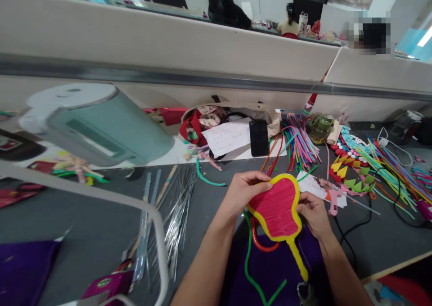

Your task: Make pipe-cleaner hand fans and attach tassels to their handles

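Observation:
A pink craft panel (pixel 276 207) with a thick yellow fuzzy border and a yellow stem pointing down is held up over the near edge of the table. My left hand (pixel 248 191) pinches its upper left edge, thumb on the pink face. On its right edge, my right hand (pixel 312 211) grips the yellow border with bent fingers. Below the panel hang a green pipe cleaner (pixel 249 261) and a red curved piece (pixel 265 246), both over dark purple cloth.
A large pale green pitcher (pixel 111 126) stands at the left. Silver wires (pixel 178 216), a black phone (pixel 259 138), pipe cleaners (pixel 302 144), a glass jar (pixel 321 128) and a pink glue gun (pixel 333 200) lie around. People sit beyond the partition (pixel 168 49).

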Available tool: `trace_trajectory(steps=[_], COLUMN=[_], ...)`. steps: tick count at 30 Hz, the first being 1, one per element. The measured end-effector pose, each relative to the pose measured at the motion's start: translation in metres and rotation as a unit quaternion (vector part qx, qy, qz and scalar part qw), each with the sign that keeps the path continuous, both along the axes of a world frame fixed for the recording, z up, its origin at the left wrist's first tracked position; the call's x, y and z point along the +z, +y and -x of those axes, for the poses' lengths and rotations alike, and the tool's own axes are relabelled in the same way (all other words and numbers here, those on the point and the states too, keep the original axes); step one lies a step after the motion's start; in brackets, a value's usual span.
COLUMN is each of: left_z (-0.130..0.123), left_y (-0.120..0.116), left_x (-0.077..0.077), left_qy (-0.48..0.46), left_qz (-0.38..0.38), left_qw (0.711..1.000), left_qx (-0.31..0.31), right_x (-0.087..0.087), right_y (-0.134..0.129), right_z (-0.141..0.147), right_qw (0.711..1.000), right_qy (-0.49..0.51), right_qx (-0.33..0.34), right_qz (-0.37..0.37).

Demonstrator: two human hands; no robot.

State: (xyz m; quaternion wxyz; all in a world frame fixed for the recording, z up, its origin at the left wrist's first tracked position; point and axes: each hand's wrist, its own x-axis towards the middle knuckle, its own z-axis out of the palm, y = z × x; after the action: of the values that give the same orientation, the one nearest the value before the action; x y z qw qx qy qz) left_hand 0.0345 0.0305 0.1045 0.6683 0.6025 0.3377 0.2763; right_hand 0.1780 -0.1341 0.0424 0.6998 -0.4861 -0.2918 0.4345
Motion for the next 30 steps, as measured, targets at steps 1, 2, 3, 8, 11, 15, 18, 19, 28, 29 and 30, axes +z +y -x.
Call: trace_trajectory(steps=[1,2,3,8,11,15,18,19,28,29,30], left_z=[0.0,0.0,0.0,0.004,0.006,0.008,0.008,0.008,0.012,0.012,0.012], left_y=[0.0,0.001,0.002,0.007,0.011,0.02,0.031,0.035,0.07,0.072,0.073], left_x=[0.0,-0.001,-0.002,-0.006,-0.009,-0.017,-0.024,-0.025,-0.026,-0.026,-0.025], left_qy=[0.001,0.002,0.003,0.009,0.005,0.0,-0.001,-0.003,-0.016,-0.016,-0.017], left_qz=[0.001,0.003,0.006,0.019,0.024,0.046,0.057,0.062,0.083,0.084,0.086], left_qw=[1.0,1.0,1.0,1.0,1.0,0.999,0.998,0.998,0.996,0.995,0.995], left_qx=[0.001,0.0,0.0,0.004,0.01,0.011,0.015,0.019,0.041,0.042,0.044], right_x=[0.0,0.0,-0.001,-0.004,-0.006,-0.005,-0.002,-0.001,-0.002,-0.002,-0.001], right_y=[0.001,0.002,0.002,0.006,0.009,0.016,0.023,0.026,0.04,0.04,0.04], right_z=[0.001,0.001,0.002,0.0,0.002,0.002,-0.002,-0.003,-0.001,-0.001,0.0], right_qw=[1.0,1.0,1.0,0.999,0.998,0.996,0.992,0.991,0.992,0.992,0.992], right_qy=[0.003,0.005,0.006,0.014,0.012,-0.013,-0.03,-0.031,0.035,0.035,0.034], right_qx=[-0.001,-0.002,-0.003,0.019,0.023,0.022,0.047,0.055,0.069,0.071,0.073], right_qz=[0.004,0.01,0.016,0.042,0.06,0.09,0.11,0.115,0.097,0.097,0.097])
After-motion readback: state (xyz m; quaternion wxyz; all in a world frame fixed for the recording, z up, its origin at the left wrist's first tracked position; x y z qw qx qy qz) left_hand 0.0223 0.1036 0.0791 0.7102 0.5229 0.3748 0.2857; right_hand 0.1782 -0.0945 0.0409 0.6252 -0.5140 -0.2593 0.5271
